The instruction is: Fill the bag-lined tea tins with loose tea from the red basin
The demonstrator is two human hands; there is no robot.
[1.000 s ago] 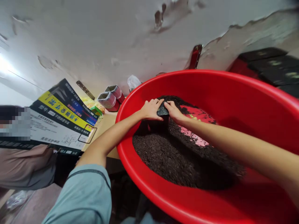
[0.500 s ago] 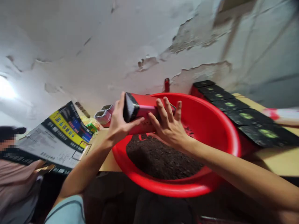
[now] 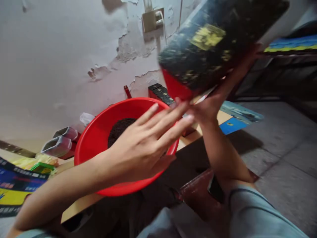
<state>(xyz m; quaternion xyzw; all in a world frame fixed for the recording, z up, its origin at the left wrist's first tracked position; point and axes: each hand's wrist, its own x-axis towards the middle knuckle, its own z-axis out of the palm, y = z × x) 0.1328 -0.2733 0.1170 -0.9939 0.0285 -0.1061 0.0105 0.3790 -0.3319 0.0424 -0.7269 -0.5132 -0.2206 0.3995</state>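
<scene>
My right hand (image 3: 210, 104) grips a red box (image 3: 177, 86) from below, raised at the upper right. Its broad black face (image 3: 183, 61), marked with yellow flower-like patches and specks, is turned toward me; motion blurs it. My left hand (image 3: 146, 140) is stretched out flat with its fingers apart. Its fingertips are by the box's lower corner; whether they touch it I cannot tell. Beneath the left hand stands a red basin (image 3: 90, 138) with dark, soil-like crumbly material (image 3: 120, 130) in it, partly covered by that hand.
Several black-topped red boxes (image 3: 160, 92) line the wall behind the basin. Two open, light-lined containers (image 3: 56, 147) stand left, near a green packet (image 3: 42, 168) and a printed sheet (image 3: 19, 185). A blue sheet (image 3: 232, 125) juts past the table's right edge.
My view has swung right. The left hand has left the red box over the basin and now reaches across it. My right hand has moved up and right, holding a box.
</scene>
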